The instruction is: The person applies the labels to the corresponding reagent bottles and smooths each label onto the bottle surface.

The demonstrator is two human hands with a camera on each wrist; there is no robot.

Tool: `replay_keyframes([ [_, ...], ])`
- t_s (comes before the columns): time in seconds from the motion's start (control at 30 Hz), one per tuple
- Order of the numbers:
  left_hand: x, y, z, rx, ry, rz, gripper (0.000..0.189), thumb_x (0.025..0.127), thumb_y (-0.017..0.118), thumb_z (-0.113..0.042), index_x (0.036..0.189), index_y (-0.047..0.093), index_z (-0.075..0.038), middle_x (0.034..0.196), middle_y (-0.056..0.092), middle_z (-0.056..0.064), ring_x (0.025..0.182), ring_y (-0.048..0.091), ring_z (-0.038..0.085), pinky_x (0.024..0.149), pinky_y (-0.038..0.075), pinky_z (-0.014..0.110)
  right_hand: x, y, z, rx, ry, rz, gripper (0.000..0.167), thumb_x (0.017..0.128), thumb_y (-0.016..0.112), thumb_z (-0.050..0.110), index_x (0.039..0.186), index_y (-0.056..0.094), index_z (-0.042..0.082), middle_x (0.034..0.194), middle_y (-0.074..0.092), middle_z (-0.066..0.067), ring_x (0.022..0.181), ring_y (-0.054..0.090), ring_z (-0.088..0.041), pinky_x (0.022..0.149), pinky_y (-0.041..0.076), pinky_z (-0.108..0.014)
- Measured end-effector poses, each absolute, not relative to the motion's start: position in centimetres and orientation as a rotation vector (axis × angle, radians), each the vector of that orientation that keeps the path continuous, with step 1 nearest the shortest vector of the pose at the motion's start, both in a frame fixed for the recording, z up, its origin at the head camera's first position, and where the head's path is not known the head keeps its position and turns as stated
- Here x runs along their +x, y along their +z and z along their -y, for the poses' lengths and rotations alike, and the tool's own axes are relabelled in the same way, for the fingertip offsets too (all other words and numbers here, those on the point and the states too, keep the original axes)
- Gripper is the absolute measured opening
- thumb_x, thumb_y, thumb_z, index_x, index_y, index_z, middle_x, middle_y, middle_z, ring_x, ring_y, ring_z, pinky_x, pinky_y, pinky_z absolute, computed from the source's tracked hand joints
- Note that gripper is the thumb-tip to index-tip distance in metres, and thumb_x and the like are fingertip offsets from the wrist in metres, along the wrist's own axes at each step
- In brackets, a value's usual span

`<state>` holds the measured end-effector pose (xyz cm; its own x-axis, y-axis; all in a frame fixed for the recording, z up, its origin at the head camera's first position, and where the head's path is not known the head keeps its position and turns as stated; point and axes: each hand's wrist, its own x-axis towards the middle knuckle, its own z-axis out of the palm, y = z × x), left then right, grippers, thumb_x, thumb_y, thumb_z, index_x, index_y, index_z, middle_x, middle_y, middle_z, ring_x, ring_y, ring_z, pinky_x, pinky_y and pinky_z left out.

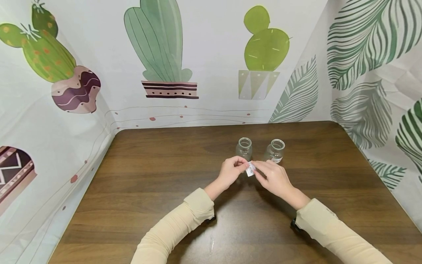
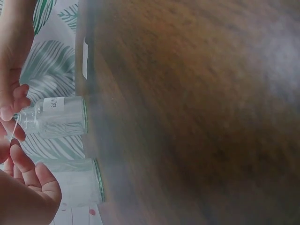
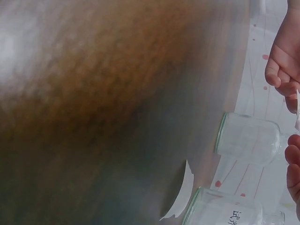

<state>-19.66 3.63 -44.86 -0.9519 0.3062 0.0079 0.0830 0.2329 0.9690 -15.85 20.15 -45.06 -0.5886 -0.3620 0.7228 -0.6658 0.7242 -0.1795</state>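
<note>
Both hands meet over the table at a small white label (image 1: pixel 250 169) with dark writing. The left hand (image 1: pixel 229 171) pinches its left side between thumb and forefinger. At the other side, the right hand (image 1: pixel 274 177) holds the label's edge with its fingertips and thumb. Just behind the hands stand two clear, open-mouthed glass bottles. The left bottle (image 1: pixel 244 146) shows no label. The right bottle (image 1: pixel 276 147) bears a white label with handwriting, seen in the left wrist view on the labelled bottle (image 2: pixel 63 117). Fingers partly cover the held label.
A curved strip of white paper (image 3: pixel 182 193) lies on the table near the labelled bottle. The brown wooden table (image 1: pixel 148 176) ends at a patterned cloth backdrop (image 1: pixel 214 55) with cacti and leaves. Dark bands show at both cuffs.
</note>
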Motion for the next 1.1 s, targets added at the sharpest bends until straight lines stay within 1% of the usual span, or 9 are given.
replay_keyframes([
  [0.1, -19.6, -44.9, -3.6, 0.394, 1.764, -2.316, 0.011, 0.079, 0.064, -0.012, 0.082, 0.064, -0.003, 0.066, 0.06, 0.003, 0.057, 0.05, 0.003, 0.054, 0.04, 0.016, -16.0, -45.1, -20.2, 0.773, 0.603, 2.23, 0.025, 0.066, 0.069, 0.009, 0.09, 0.066, 0.004, 0.086, 0.067, -0.007, 0.067, 0.057, -0.016, 0.056, 0.044, -0.03],
  [0.2, -19.2, -44.2, -3.5, 0.457, 1.724, -2.313, 0.011, 0.079, 0.063, -0.011, 0.084, 0.064, -0.001, 0.071, 0.063, 0.01, 0.06, 0.049, 0.003, 0.055, 0.04, 0.016, -16.0, -45.0, -20.1, 0.751, 0.661, 2.245, 0.021, 0.065, 0.07, 0.006, 0.084, 0.064, 0.005, 0.086, 0.066, -0.006, 0.07, 0.059, -0.016, 0.058, 0.046, -0.028],
  [0.43, -18.0, -41.8, -2.8, 0.614, 1.639, -2.254, 0.016, 0.083, 0.058, -0.01, 0.091, 0.062, 0.004, 0.086, 0.064, 0.021, 0.066, 0.051, 0.003, 0.061, 0.043, 0.014, -16.0, -44.8, -20.2, 0.729, 0.765, 2.321, 0.012, 0.07, 0.066, 0.003, 0.078, 0.058, 0.008, 0.088, 0.061, -0.004, 0.069, 0.059, -0.013, 0.058, 0.048, -0.024],
  [0.5, -18.0, -41.7, -2.6, 0.633, 1.626, -2.219, 0.018, 0.085, 0.056, -0.011, 0.093, 0.062, 0.004, 0.088, 0.063, 0.024, 0.067, 0.053, 0.005, 0.064, 0.046, 0.018, -16.0, -44.7, -20.3, 0.734, 0.78, 2.329, 0.009, 0.072, 0.063, 0.003, 0.077, 0.058, 0.008, 0.089, 0.06, -0.004, 0.068, 0.06, -0.013, 0.058, 0.048, -0.024],
  [0.63, -18.2, -41.9, -2.4, 0.666, 1.626, -2.151, 0.02, 0.087, 0.053, -0.01, 0.095, 0.061, 0.007, 0.089, 0.061, 0.03, 0.068, 0.055, 0.012, 0.072, 0.049, 0.035, -15.9, -44.5, -20.3, 0.726, 0.841, 2.354, 0.01, 0.072, 0.063, 0.001, 0.076, 0.057, 0.009, 0.09, 0.059, -0.005, 0.066, 0.061, -0.013, 0.057, 0.049, -0.024],
  [0.73, -18.4, -42.0, -2.4, 0.682, 1.64, -2.095, 0.02, 0.086, 0.053, -0.006, 0.097, 0.059, 0.01, 0.09, 0.06, 0.031, 0.069, 0.057, 0.02, 0.077, 0.046, 0.046, -15.8, -44.5, -20.3, 0.716, 0.904, 2.371, 0.015, 0.07, 0.063, -0.003, 0.076, 0.057, 0.009, 0.09, 0.059, -0.008, 0.066, 0.06, -0.013, 0.055, 0.049, -0.027],
  [0.83, -18.5, -42.1, -2.3, 0.693, 1.658, -2.032, 0.021, 0.086, 0.053, -0.003, 0.099, 0.058, 0.012, 0.091, 0.059, 0.033, 0.069, 0.057, 0.023, 0.08, 0.043, 0.051, -15.7, -44.5, -20.3, 0.713, 0.957, 2.376, 0.018, 0.069, 0.064, -0.006, 0.075, 0.056, 0.009, 0.089, 0.058, -0.009, 0.065, 0.058, -0.013, 0.052, 0.048, -0.028],
  [0.97, -18.6, -42.2, -2.1, 0.699, 1.661, -1.977, 0.023, 0.086, 0.052, -0.002, 0.103, 0.056, 0.013, 0.093, 0.057, 0.036, 0.066, 0.055, 0.013, 0.081, 0.041, 0.054, -15.7, -44.6, -20.3, 0.712, 1.011, 2.378, 0.02, 0.068, 0.066, -0.007, 0.074, 0.056, 0.009, 0.089, 0.058, -0.008, 0.065, 0.056, -0.01, 0.049, 0.045, -0.025],
  [1.1, -18.7, -42.5, -2.0, 0.695, 1.661, -1.95, 0.023, 0.086, 0.052, -0.002, 0.103, 0.056, 0.013, 0.094, 0.058, 0.033, 0.064, 0.053, 0.004, 0.081, 0.043, 0.052, -15.6, -44.5, -20.3, 0.719, 1.054, 2.385, 0.021, 0.068, 0.066, -0.008, 0.074, 0.056, 0.009, 0.09, 0.057, -0.007, 0.065, 0.054, -0.007, 0.05, 0.045, -0.021],
])
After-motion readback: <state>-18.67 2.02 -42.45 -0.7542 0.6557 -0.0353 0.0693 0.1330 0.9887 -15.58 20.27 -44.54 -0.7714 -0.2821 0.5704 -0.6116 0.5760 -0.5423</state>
